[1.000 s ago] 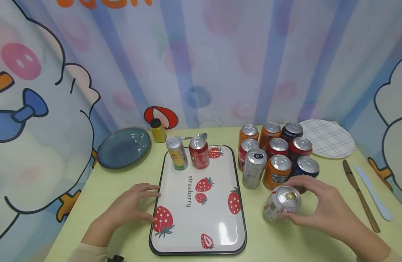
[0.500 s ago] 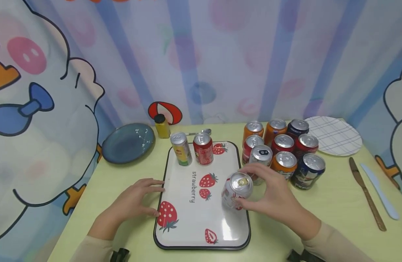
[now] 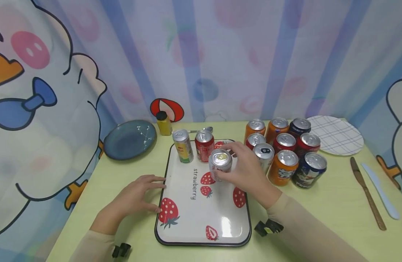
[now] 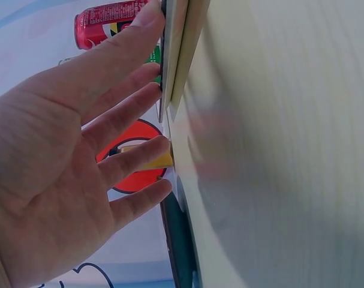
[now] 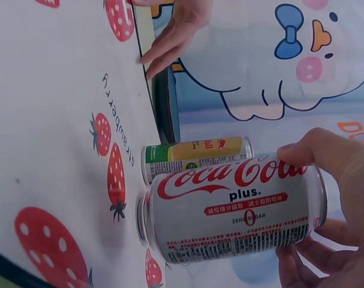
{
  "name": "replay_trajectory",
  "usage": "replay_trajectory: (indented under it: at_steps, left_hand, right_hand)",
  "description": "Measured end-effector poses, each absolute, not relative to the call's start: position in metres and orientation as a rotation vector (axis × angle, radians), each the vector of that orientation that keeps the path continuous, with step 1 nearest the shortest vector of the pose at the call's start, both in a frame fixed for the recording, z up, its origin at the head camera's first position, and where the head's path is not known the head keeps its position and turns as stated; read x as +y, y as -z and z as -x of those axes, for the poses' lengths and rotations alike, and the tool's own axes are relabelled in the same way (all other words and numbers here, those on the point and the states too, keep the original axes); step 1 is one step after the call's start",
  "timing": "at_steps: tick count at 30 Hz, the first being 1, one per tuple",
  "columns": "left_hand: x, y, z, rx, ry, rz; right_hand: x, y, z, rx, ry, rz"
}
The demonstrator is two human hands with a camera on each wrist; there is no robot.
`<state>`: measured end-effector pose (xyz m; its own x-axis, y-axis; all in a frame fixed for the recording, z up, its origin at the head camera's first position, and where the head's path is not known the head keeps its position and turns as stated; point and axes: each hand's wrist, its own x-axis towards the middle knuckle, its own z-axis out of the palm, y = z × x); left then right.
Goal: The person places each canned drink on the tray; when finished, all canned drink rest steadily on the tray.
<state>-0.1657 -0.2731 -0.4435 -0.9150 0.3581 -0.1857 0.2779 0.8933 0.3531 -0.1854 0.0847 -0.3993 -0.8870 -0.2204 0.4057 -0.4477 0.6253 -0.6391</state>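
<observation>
My right hand grips a white Coca-Cola Plus can near its top, over the strawberry tray. In the head view this can is just in front of a red can, which stands at the tray's far end beside a yellow and silver can. Whether its base touches the tray I cannot tell. With fingers extended, my left hand rests at the tray's left edge; the left wrist view shows its fingertips close to that rim.
Several cans stand grouped right of the tray, with a checked plate behind. Two knives, one brown and one pale blue, lie at the right. A dark plate, yellow bottle and spoon are at the back left.
My right hand has carried the white can from beside the grouped cans leftward over the tray, then farther back towards the red can. My left hand stays at the tray's edge.
</observation>
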Motion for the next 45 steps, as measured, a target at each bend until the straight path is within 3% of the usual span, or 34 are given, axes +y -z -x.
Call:
replay_trajectory:
  at_steps: [24, 45]
  left_hand:
    - [-0.273, 0.443, 0.168, 2.825, -0.464, -0.493]
    - [-0.272, 0.443, 0.165, 2.825, -0.467, -0.468]
  right_hand:
    - [0.064, 0.409, 0.238, -2.647, -1.166, -0.109]
    - [0.058, 0.419, 0.252, -2.608, -1.232, -0.024]
